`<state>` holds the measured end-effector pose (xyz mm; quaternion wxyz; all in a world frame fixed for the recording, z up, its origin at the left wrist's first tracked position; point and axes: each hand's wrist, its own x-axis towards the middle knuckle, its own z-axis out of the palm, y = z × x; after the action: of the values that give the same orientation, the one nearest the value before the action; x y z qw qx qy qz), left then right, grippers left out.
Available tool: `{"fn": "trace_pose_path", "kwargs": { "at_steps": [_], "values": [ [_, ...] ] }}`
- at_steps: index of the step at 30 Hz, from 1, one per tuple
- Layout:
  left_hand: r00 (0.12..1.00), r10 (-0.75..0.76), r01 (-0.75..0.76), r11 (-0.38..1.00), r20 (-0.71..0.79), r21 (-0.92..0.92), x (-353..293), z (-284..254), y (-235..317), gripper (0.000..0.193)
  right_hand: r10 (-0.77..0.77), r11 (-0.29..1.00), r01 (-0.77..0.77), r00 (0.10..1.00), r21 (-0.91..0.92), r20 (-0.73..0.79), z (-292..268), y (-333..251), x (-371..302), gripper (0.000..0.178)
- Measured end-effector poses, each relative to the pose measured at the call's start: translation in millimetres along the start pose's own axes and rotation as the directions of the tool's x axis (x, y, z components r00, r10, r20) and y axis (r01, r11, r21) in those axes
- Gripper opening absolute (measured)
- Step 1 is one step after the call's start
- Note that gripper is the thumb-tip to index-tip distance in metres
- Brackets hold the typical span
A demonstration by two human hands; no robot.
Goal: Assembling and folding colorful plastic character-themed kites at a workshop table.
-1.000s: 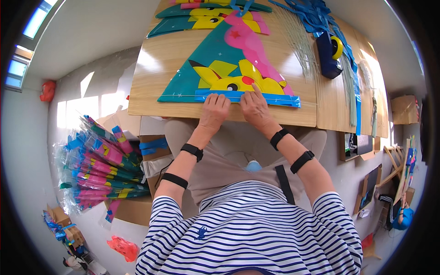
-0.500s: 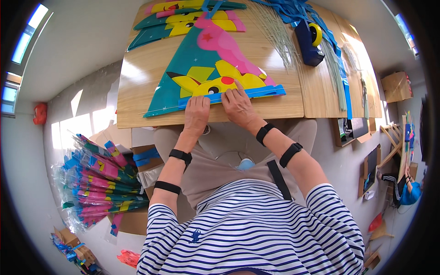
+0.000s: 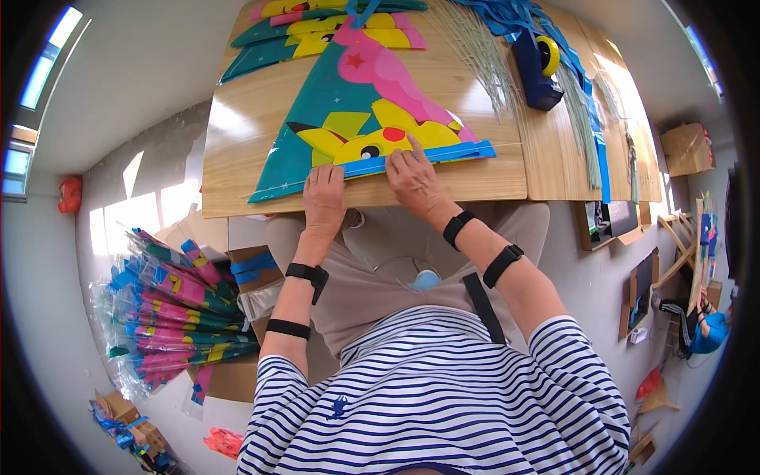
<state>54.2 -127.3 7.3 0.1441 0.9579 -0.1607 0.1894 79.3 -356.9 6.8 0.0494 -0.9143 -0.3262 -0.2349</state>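
Head view shows both of my hands at the near edge of the table (image 3: 475, 184). My left hand (image 3: 324, 191) has its fingers bent over the left part of a blue strip (image 3: 453, 151). My right hand (image 3: 413, 179) rests on this strip near its middle, with the index finger stretched forward and the other fingers curled. My thumbs are hidden, so I cannot tell if I pinch the strip or only press it. Along the strip lies a thin rod (image 3: 364, 169). The strip is on the wide near edge of a triangular sheet (image 3: 332, 99), green and pink with a yellow cartoon animal, which lies flat on the table before me. Farther are similar sheets (image 3: 265, 57), thin sticks (image 3: 481, 63), a dark blue tape holder (image 3: 532, 75) and blue ribbons (image 3: 507, 17). At my left, below the table, is a pile of wrapped sheets (image 3: 186, 305).
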Motion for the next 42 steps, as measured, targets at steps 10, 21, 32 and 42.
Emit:
{"fn": "trace_pose_path", "kwargs": {
  "at_steps": [10,21,32,42],
  "values": [
    [0.999,-0.037,0.038,0.999,0.030,-0.012,1,-7,-29,0.011,0.120,0.979,-0.132,0.989,0.152,0.086,-7,9,15,0.009],
    [0.999,-0.032,0.032,0.999,-0.004,-0.032,-2,-7,-29,0.013,0.102,0.986,-0.107,0.994,0.129,0.043,0,7,6,0.010],
    [0.910,-0.177,0.230,0.968,0.374,-0.101,26,-31,-41,0.008,0.302,0.917,-0.361,0.907,0.169,0.295,-21,19,21,0.008],
    [0.886,-0.216,0.271,0.959,0.411,-0.081,27,-21,-48,0.011,0.262,0.931,-0.344,0.862,0.122,0.434,-9,30,21,0.020]
  ]
}}
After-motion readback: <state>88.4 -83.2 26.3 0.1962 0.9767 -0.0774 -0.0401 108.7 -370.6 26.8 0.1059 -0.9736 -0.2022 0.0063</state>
